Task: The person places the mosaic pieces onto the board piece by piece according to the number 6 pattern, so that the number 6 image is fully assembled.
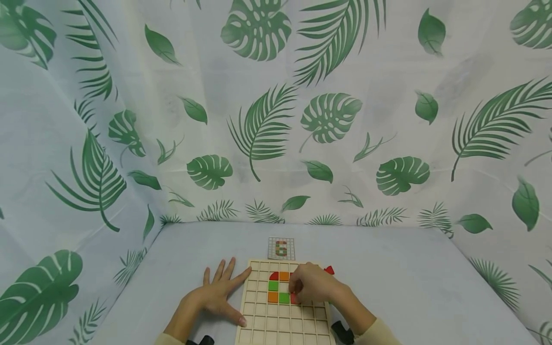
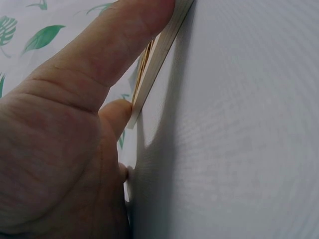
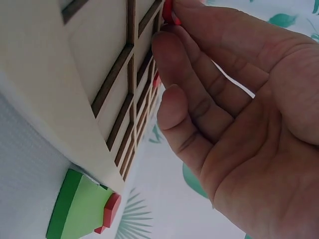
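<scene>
A wooden grid board [image 1: 264, 323] lies on the table, with red, orange and green tiles in some of its cells. My right hand [image 1: 316, 283] is over the board and pinches a small red tile [image 3: 169, 14] between thumb and finger, at the row that has an orange tile [image 1: 273, 297] and a green tile [image 1: 284, 298]. Part of the tile group is hidden beneath this hand. With fingers spread, my left hand [image 1: 217, 292] touches the board's left edge at the thumb and index finger.
Behind the board lies a small card [image 1: 281, 248] printed with a coloured tile pattern on a grid. Off the board's right side are a green block [image 3: 82, 204] and a red piece [image 3: 111, 210]. Leaf-printed cloth [image 1: 276, 201] hangs around the table.
</scene>
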Demonstrator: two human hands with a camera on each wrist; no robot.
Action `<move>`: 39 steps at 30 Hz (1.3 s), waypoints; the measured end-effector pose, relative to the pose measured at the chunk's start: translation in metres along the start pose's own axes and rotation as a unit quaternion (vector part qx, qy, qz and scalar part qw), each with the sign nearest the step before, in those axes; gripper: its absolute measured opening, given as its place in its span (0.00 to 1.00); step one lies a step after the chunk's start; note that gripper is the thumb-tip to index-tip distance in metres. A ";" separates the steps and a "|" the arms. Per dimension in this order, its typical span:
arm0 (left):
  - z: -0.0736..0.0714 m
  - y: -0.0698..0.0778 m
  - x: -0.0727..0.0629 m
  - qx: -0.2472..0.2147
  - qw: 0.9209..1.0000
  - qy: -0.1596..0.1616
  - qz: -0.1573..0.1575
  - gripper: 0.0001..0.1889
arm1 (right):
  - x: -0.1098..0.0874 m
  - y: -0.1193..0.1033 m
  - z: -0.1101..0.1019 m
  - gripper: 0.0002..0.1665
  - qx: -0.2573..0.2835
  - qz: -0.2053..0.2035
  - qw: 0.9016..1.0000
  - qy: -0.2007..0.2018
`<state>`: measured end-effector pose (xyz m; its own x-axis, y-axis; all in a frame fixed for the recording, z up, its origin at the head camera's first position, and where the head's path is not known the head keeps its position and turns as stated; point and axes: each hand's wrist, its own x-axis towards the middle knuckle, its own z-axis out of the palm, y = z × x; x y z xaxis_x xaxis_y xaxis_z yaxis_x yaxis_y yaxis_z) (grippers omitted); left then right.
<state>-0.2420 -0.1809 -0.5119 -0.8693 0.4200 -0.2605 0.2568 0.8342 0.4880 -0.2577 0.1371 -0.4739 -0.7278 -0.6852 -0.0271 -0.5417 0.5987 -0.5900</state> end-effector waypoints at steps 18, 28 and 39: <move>0.000 -0.001 0.002 0.006 1.000 -0.001 -0.003 0.69 | -0.001 0.001 0.006 0.06 -0.011 0.000 1.000 0.013; 0.000 -0.001 0.001 0.007 1.000 0.000 -0.005 0.69 | -0.005 0.007 0.004 0.06 0.030 0.008 0.999 -0.005; 0.000 -0.001 0.001 0.007 1.000 0.000 -0.001 0.69 | -0.022 0.023 -0.016 0.13 0.001 0.017 0.998 0.065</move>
<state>-0.2428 -0.1814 -0.5130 -0.8697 0.4189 -0.2610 0.2615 0.8395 0.4762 -0.2605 0.1725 -0.4738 -0.7938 -0.6055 0.0571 -0.5151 0.6195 -0.5924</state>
